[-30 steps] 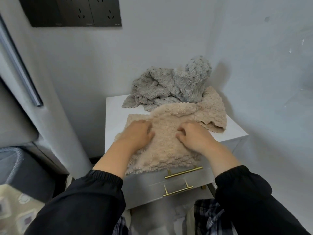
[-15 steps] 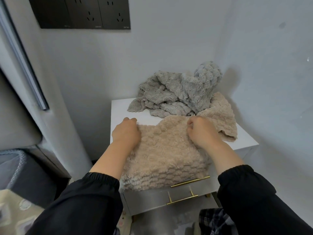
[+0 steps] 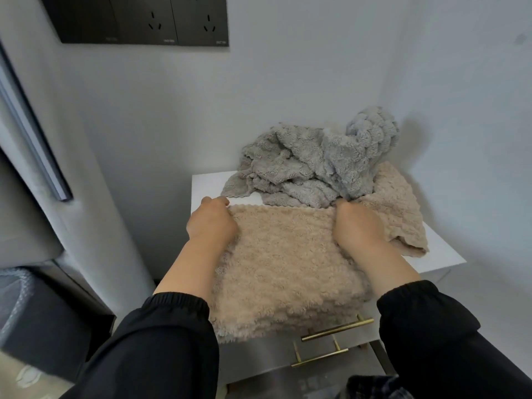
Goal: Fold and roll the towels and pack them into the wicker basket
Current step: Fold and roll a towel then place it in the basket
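Observation:
A beige fluffy towel [image 3: 282, 266] lies spread flat on the white cabinet top [image 3: 207, 185], its near edge hanging over the drawer front. My left hand [image 3: 211, 223] grips the towel's far left corner. My right hand [image 3: 357, 228] grips its far right corner. A second beige towel [image 3: 394, 208] lies crumpled to the right, partly under my right hand. Behind them a heap of grey towels [image 3: 313, 165] is piled against the wall. No wicker basket is in view.
The cabinet stands in a wall corner and has two drawers with gold bar handles [image 3: 336, 329]. A black socket panel [image 3: 144, 18] hangs on the wall above. A dark bin [image 3: 34, 312] and a grey door edge stand to the left.
Both hands slid from the middle of the beige towel outward and away, to its far corners, flattening it. The towel's far edge now runs straight.

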Tool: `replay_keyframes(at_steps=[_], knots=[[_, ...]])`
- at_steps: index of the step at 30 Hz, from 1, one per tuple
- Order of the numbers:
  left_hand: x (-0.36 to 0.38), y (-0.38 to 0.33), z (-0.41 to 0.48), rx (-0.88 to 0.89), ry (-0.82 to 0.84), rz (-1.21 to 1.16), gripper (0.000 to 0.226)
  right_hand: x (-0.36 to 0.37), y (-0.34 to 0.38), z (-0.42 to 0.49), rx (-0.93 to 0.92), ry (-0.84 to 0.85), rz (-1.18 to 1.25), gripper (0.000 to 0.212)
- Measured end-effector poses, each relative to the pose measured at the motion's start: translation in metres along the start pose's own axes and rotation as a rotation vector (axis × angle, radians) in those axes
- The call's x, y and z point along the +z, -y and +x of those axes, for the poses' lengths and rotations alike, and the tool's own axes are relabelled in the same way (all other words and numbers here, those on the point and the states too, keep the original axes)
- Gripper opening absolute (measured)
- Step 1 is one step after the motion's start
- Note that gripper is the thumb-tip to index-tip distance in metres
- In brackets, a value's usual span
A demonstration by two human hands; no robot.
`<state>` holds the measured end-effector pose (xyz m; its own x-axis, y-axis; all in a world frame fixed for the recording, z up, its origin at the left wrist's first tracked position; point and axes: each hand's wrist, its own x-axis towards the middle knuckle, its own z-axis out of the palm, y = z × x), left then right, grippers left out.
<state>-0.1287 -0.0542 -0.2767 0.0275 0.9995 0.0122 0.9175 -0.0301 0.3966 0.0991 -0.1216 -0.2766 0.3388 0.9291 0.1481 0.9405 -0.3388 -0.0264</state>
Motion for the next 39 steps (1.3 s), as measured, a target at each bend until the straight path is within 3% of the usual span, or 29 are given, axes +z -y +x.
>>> replay_keyframes(at_steps=[4,7,11,17,21,24,26,32,35,39], knots=[[-0.001,0.003,0.004,0.022,0.044,0.001,0.036,-0.005,-0.002,0.003,0.018,0.054,-0.007,0.019],[-0.001,0.006,0.008,0.103,0.055,0.027,0.031,-0.003,-0.003,0.002,-0.015,-0.017,0.047,0.014],[0.005,0.008,0.008,0.23,0.139,0.017,0.058,-0.004,-0.008,-0.004,-0.046,-0.147,0.182,0.006],[0.007,0.005,0.007,0.365,-0.026,0.042,0.061,-0.012,-0.015,-0.014,0.032,-0.244,0.324,0.007],[0.006,0.005,0.006,0.321,-0.195,0.058,0.023,-0.009,-0.021,-0.017,0.071,-0.201,0.323,0.017],[0.003,0.006,0.004,0.194,-0.282,0.074,0.016,-0.007,-0.026,-0.017,0.116,-0.207,0.32,0.017],[-0.001,0.005,0.003,0.099,-0.254,0.098,0.017,-0.008,-0.029,-0.017,0.157,-0.197,0.358,0.019],[0.0,0.005,0.004,-0.055,-0.079,0.077,0.014,-0.008,-0.037,-0.018,0.241,-0.098,0.734,0.027],[-0.003,0.008,0.007,-0.071,-0.033,0.018,0.011,-0.014,-0.038,-0.019,0.335,0.045,1.099,0.017],[-0.006,0.012,0.01,-0.073,-0.017,-0.071,0.011,-0.023,-0.038,-0.02,0.421,0.126,1.388,0.011]])
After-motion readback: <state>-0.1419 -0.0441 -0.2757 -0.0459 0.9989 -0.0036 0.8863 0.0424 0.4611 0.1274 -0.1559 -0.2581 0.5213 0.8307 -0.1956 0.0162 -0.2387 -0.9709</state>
